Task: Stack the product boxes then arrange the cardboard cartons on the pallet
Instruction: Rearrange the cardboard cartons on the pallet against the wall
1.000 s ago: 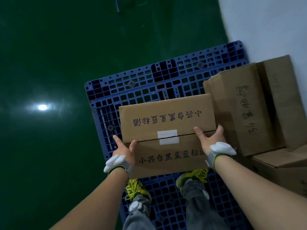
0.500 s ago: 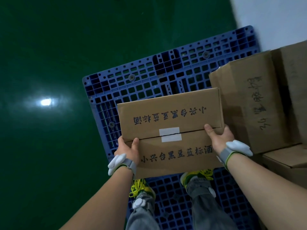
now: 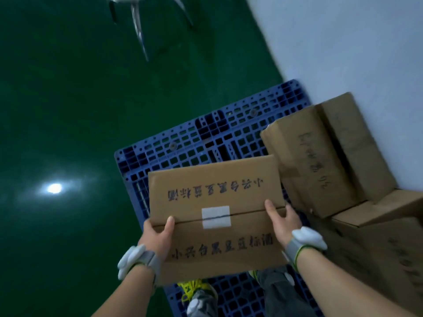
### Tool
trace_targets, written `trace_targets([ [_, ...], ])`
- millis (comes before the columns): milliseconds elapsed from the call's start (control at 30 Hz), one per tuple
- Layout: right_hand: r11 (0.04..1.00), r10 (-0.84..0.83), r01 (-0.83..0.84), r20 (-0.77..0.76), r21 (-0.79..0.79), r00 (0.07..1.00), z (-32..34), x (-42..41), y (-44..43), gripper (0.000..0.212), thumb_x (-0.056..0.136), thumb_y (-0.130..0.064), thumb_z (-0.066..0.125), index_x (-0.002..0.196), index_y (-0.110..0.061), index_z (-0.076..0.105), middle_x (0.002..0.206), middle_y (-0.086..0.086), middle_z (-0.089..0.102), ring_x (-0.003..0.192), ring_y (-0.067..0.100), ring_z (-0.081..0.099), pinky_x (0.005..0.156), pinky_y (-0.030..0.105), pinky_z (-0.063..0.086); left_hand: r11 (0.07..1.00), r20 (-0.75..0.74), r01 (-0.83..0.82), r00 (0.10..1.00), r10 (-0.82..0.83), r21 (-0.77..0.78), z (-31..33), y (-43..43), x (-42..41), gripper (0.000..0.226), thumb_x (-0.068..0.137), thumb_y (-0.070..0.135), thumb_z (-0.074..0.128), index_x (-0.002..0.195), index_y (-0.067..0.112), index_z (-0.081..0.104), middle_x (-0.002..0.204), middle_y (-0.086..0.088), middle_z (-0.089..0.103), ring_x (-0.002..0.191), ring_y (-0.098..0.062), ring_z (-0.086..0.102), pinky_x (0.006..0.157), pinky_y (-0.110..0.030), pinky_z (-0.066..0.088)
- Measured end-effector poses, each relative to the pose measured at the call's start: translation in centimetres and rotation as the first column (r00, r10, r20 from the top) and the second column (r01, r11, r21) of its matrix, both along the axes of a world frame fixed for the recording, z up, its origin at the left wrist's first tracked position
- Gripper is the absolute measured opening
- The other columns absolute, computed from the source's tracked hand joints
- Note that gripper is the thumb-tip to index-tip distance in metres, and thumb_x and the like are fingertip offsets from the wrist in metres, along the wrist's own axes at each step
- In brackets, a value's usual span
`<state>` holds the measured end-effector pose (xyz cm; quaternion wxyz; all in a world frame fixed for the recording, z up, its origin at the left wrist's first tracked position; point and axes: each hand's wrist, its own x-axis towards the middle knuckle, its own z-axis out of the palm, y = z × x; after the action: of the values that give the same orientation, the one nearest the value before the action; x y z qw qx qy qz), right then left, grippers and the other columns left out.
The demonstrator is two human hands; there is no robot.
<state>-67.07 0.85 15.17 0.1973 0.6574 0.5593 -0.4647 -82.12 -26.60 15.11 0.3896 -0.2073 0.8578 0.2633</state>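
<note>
I hold a brown cardboard carton [image 3: 215, 191] with black printed characters and a white tape patch over its top seam. It hangs level above the blue plastic pallet [image 3: 206, 138]. My left hand [image 3: 158, 234] grips its left edge with the thumb on top. My right hand [image 3: 282, 221] grips its right edge the same way. A tall carton [image 3: 320, 154] stands tilted on the pallet's right side against the wall. A lower carton [image 3: 384, 243] lies in front of it at the right.
My feet in yellow-laced shoes [image 3: 196, 291] stand on the pallet's near part. A white wall [image 3: 343, 46] runs along the right. Dark green floor [image 3: 68, 110] lies to the left and beyond, with metal legs [image 3: 139, 30] at the top.
The carton has come closer and lower in view, and both thumbs now lie further onto its top. My view has tilted up, showing more floor and wall beyond the pallet.
</note>
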Motion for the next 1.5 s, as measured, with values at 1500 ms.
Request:
trace_targets([
  [1500, 0.425, -0.861, 0.834, -0.126, 0.352, 0.492, 31.3, 49.2, 17.5, 0.105, 0.066, -0.092, 0.022, 0.143, -0.024, 0.041, 0.146, 0.011, 0.044, 0.128, 0.037, 0.046, 0.105, 0.052, 0.037, -0.061, -0.339, 0.986, -0.111, -0.934, -0.153, 31.5, 53.3, 32.5, 0.079, 0.062, 0.092, 0.033, 0.095, 0.021, 0.043, 0.084, -0.003, 0.053, 0.058, -0.016, 0.047, 0.054, -0.032, 0.044],
])
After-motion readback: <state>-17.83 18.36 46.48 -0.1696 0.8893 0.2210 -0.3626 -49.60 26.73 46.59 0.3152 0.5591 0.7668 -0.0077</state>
